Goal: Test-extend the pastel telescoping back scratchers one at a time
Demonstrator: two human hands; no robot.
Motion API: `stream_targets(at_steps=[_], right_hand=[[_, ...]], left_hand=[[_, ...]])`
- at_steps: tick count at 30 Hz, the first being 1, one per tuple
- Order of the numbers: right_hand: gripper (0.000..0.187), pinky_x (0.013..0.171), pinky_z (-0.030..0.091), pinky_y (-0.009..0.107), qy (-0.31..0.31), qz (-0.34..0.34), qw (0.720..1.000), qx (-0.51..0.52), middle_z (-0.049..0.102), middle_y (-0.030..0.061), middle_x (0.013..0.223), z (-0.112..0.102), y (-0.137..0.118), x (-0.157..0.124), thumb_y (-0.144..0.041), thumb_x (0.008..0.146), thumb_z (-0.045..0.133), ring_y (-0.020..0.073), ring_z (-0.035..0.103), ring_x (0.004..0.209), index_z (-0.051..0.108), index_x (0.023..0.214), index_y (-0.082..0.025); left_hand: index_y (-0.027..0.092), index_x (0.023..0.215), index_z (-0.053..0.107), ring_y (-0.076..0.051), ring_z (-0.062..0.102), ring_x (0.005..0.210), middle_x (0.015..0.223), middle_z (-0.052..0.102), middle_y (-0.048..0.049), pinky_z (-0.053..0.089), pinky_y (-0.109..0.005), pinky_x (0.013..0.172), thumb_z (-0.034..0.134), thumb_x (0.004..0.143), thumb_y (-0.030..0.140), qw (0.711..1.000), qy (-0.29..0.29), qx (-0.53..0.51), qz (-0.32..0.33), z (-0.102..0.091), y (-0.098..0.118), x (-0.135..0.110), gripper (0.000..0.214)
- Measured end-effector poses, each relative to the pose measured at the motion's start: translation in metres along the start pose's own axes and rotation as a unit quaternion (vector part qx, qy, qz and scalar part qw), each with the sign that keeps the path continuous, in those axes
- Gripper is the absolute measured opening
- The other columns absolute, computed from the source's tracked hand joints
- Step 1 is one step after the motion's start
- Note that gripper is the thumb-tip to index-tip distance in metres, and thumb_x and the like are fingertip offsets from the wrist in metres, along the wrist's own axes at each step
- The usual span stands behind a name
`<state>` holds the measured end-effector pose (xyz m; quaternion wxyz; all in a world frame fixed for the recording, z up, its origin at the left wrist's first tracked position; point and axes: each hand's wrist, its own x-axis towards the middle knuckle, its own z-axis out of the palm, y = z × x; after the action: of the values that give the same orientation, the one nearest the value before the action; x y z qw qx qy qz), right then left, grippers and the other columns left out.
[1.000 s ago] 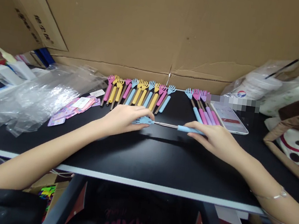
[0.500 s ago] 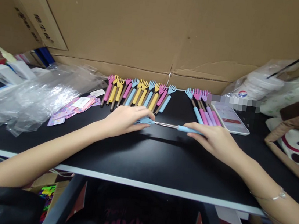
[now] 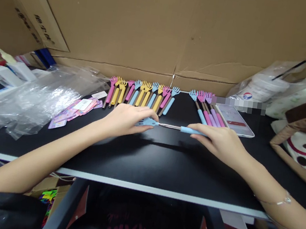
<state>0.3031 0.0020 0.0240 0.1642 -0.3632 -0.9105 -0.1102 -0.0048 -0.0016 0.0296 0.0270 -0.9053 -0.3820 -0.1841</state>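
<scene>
A blue back scratcher (image 3: pixel 170 126) with a metal shaft lies level between my two hands, above the black table. My left hand (image 3: pixel 129 120) is closed round its claw-shaped head, and the fingers cover part of the claw. On the other end, my right hand (image 3: pixel 217 140) pinches the blue handle, whose tip is hidden in the palm. Behind my left hand, several pink, yellow and blue back scratchers (image 3: pixel 144 99) lie in a row. A smaller group of blue, pink and purple back scratchers (image 3: pixel 212 116) lies behind my right hand.
Clear plastic bags (image 3: pixel 39 94) and pink printed cards (image 3: pixel 70 113) lie on the left, near white power strips (image 3: pixel 1 78). A phone (image 3: pixel 241 124), a bagged cup (image 3: pixel 267 87) and a brown-and-white bag (image 3: pixel 304 147) are on the right. Cardboard (image 3: pixel 154 23) stands along the back.
Both hands keep their hold on the blue back scratcher. It has shifted only very slightly; the rows of back scratchers stay in place.
</scene>
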Motion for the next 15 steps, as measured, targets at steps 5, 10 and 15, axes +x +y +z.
stream_targets(at_steps=[5, 10, 15], right_hand=[[0.042, 0.053, 0.037, 0.026, -0.04, 0.037, 0.998, -0.008, 0.075, 0.0041, 0.082, -0.006, 0.019, -0.003, -0.049, 0.098, 0.034, 0.0181, 0.067, 0.063, 0.067, 0.107, -0.024], [0.044, 0.058, 0.04, 0.026, -0.108, 0.081, 0.99, 0.041, 0.072, 0.0047, 0.075, -0.022, 0.051, -0.008, -0.052, 0.097, 0.033, 0.0177, 0.063, 0.061, 0.065, 0.107, -0.024], [0.048, 0.064, 0.042, 0.028, -0.059, 0.089, 0.993, 0.04, 0.07, 0.0059, 0.073, -0.03, 0.056, -0.015, -0.058, 0.095, 0.034, 0.0193, 0.062, 0.068, 0.067, 0.1, -0.023]], left_hand=[[0.026, 0.111, 0.061, -0.018, 0.067, 0.087, 0.105, 0.072, 0.0004, 0.04, -0.023, 0.067, 0.044, 0.094, 0.047, 0.996, -0.072, 0.023, -0.04, -0.016, -0.02, -0.002, 0.032], [0.025, 0.11, 0.06, -0.018, 0.063, 0.086, 0.104, 0.07, -0.0016, 0.042, -0.024, 0.074, 0.044, 0.091, 0.056, 0.982, -0.147, -0.05, -0.103, -0.04, -0.055, -0.01, 0.04], [0.024, 0.108, 0.06, -0.016, 0.061, 0.09, 0.107, 0.067, -0.0013, 0.044, -0.021, 0.078, 0.049, 0.089, 0.051, 0.962, -0.212, -0.131, -0.107, -0.054, -0.069, -0.016, 0.035]])
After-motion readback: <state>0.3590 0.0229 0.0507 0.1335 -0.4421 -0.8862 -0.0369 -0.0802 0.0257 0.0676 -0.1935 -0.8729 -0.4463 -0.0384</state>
